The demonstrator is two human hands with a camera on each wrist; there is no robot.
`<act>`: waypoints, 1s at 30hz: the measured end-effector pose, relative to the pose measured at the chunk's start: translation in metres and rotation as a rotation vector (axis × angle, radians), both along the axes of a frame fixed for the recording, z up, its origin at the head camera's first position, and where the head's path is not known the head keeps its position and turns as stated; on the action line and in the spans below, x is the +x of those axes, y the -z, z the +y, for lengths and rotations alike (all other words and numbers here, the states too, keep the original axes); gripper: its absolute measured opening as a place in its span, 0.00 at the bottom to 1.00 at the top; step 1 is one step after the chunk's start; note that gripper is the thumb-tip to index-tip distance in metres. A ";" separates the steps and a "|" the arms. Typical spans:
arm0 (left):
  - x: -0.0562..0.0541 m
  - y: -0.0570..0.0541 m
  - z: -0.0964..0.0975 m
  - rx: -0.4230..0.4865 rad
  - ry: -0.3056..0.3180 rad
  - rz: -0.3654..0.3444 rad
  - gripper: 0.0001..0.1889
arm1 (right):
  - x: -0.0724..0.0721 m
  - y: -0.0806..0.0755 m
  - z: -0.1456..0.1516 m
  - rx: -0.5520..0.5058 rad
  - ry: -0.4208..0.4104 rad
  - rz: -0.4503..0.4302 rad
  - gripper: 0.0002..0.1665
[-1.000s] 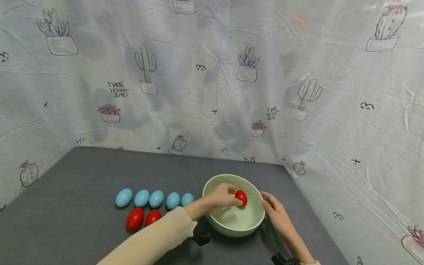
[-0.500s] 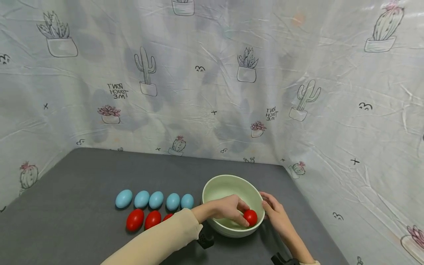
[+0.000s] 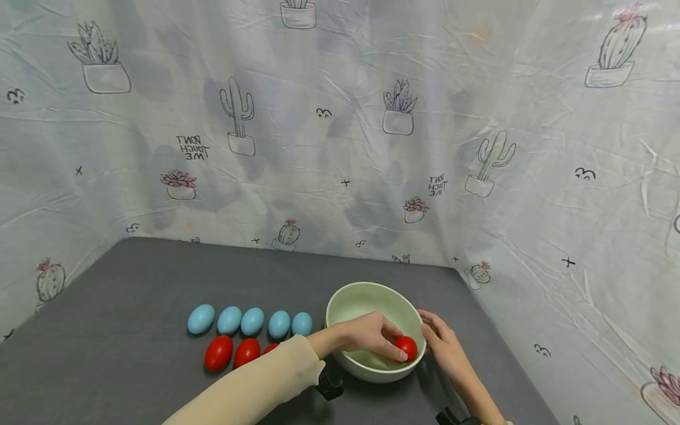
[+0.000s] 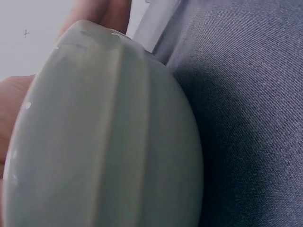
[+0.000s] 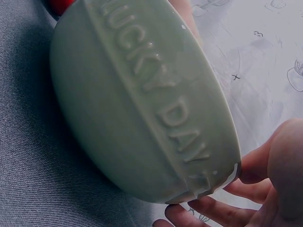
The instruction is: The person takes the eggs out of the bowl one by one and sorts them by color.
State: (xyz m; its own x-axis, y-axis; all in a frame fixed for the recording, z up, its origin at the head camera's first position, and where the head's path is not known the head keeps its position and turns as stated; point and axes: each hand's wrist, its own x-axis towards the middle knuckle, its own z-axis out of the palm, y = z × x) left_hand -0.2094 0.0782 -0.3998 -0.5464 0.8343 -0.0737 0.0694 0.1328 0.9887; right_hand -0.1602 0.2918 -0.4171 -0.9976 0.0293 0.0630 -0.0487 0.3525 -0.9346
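Note:
Inside the pale green bowl (image 3: 366, 298), my left hand (image 3: 372, 333) pinches a red egg (image 3: 406, 348) low against the right front wall. At the bowl's right side my right hand (image 3: 442, 342) grips the rim, with the thumb near the edge and the fingers along the outer wall. Raised "LUCKY DAY" lettering shows on the bowl (image 5: 142, 94) in the right wrist view. From the left wrist view, the bowl's outer wall (image 4: 118, 127) hides the egg and most of the left hand (image 4: 14, 113).
Left of the bowl, several blue eggs (image 3: 252, 321) form a row on the grey table (image 3: 133, 283). Red eggs (image 3: 218, 353) lie in front of them, one partly covered by the left sleeve (image 3: 265, 378). A cactus-print curtain (image 3: 319, 147) surrounds the table's back and sides.
My left hand has carried the red egg from the bowl's middle toward its right front wall. Another red egg shows from behind the sleeve. The right hand keeps its place on the bowl.

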 end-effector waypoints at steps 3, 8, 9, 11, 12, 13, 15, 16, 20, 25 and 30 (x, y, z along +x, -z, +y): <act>0.001 -0.002 0.000 0.038 -0.004 -0.046 0.14 | 0.000 0.000 0.000 0.000 -0.005 -0.003 0.21; 0.004 -0.005 -0.001 0.050 -0.048 -0.051 0.15 | -0.001 -0.001 0.000 0.016 0.007 -0.007 0.20; 0.004 -0.005 -0.001 0.048 -0.062 -0.040 0.16 | -0.001 -0.001 0.000 0.016 0.010 -0.011 0.20; 0.005 -0.005 -0.001 0.033 -0.088 0.004 0.17 | -0.002 0.000 -0.001 0.016 0.011 -0.019 0.20; 0.005 -0.005 -0.002 0.029 -0.098 0.020 0.17 | -0.002 0.000 -0.001 0.014 0.010 -0.023 0.20; 0.006 -0.005 -0.002 0.024 -0.106 0.039 0.17 | -0.002 0.000 -0.001 0.012 0.007 -0.026 0.21; 0.006 -0.007 -0.004 0.013 -0.123 0.086 0.17 | -0.002 -0.001 -0.001 0.009 0.007 -0.035 0.21; 0.007 -0.009 -0.005 0.015 -0.130 0.094 0.18 | -0.002 -0.001 -0.001 0.009 0.006 -0.037 0.21; 0.010 -0.016 -0.015 0.069 -0.163 0.099 0.18 | -0.003 -0.001 -0.001 0.020 0.007 -0.035 0.21; 0.018 -0.029 -0.046 0.145 -0.223 0.109 0.21 | -0.004 -0.001 -0.001 0.018 0.005 -0.028 0.21; 0.030 -0.045 -0.095 0.170 -0.352 0.151 0.25 | -0.003 -0.002 0.001 0.023 -0.004 -0.038 0.22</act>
State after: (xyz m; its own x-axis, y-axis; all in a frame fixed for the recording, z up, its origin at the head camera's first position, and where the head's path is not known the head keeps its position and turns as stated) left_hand -0.1794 -0.0164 -0.3548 -0.7942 0.5884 0.1519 0.1948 0.0097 0.9808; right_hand -0.1632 0.2926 -0.4147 -0.9994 0.0245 0.0256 -0.0145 0.3741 -0.9273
